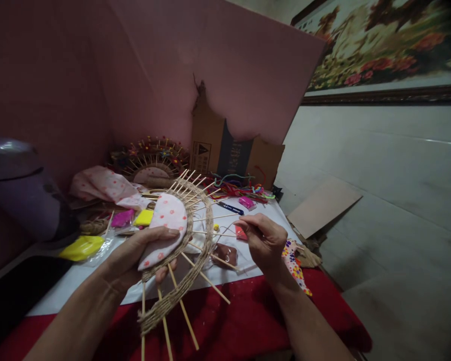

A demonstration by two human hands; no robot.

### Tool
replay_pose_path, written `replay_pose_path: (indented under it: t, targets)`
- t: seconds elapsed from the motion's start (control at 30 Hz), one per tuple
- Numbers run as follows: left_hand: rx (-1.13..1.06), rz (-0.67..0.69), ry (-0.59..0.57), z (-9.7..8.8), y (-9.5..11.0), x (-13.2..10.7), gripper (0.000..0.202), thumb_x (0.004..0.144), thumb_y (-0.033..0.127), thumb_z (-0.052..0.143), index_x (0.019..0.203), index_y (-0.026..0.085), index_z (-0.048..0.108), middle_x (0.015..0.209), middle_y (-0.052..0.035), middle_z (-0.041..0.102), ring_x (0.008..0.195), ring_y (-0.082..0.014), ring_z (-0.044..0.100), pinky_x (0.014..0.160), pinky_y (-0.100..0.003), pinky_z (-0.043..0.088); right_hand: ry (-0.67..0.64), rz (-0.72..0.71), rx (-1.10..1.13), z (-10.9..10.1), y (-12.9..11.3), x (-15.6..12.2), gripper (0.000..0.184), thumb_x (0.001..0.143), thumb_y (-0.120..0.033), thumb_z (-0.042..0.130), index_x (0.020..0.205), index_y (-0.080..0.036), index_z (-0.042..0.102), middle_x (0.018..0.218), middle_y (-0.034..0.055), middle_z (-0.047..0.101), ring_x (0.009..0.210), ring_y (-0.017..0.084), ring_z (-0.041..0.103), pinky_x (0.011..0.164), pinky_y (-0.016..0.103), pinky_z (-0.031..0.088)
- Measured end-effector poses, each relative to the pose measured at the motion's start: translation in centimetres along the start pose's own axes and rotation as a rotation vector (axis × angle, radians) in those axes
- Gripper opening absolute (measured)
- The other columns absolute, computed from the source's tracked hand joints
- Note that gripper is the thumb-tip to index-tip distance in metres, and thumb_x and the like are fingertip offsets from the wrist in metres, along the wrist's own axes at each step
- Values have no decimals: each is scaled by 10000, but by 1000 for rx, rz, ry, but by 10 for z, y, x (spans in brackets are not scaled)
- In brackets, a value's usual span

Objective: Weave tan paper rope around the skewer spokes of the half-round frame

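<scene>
My left hand (pixel 135 255) grips a round craft piece (pixel 180 240) tilted on edge: a pink flowered fabric pad in the middle, rings of wound twine around it, and thin wooden sticks radiating outward. My thumb lies across the fabric, my fingers curl behind the twine. My right hand (pixel 265 240) is closed in a pinch at the tip of one wooden stick (pixel 218 234) that points out from the piece's right side. Both hands hover over a white sheet (pixel 225 273) on a red cloth (pixel 244 321).
A second stick-and-twine disc (pixel 152 163) leans at the back beside a cardboard box (pixel 225 150). Colourful pipe cleaners (pixel 240 188), pink and yellow clay packets (pixel 135 218), flowered fabric (pixel 101 185) and a blue tool (pixel 229 207) lie on the sheet. A purple lidded bin (pixel 18 190) stands left.
</scene>
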State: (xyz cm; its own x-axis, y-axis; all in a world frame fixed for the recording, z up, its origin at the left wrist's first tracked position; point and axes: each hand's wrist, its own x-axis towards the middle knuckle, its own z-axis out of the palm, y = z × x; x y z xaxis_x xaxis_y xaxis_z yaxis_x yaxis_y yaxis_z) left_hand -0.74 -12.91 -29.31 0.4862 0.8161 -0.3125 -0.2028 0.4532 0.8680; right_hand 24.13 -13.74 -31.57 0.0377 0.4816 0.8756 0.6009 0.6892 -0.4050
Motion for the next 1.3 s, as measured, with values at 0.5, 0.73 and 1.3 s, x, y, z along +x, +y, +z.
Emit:
replay_pose_path:
  t: [0.5, 0.73, 1.3]
  targets:
    - [192, -42, -69, 10, 0, -5, 292, 780, 215, 538, 540, 114, 670, 452, -84, 647, 286, -124, 530, 291, -157, 408, -157, 87, 5, -1, -1, 8, 84, 765, -253, 640, 700, -202, 658, 657, 21, 596, 642, 141, 527, 623, 286, 430]
    - [99, -82, -100, 2, -1, -4, 374, 772, 199, 483, 485, 41, 663, 388, -125, 599, 247, -120, 495, 245, -144, 358, -294, 447, 404, -11, 4, 21, 185, 669, -327, 707, 584, -177, 639, 564, -4, 561, 536, 116, 497, 491, 246, 419]
    - [102, -72, -155, 2, -5, -6, 420, 795, 229, 455, 494, 41, 679, 415, -129, 620, 253, -119, 503, 249, -151, 385, -285, 690, 503, 12, -4, 6, 246, 643, -369, 700, 590, -152, 598, 504, -41, 489, 458, 74, 413, 439, 207, 374]
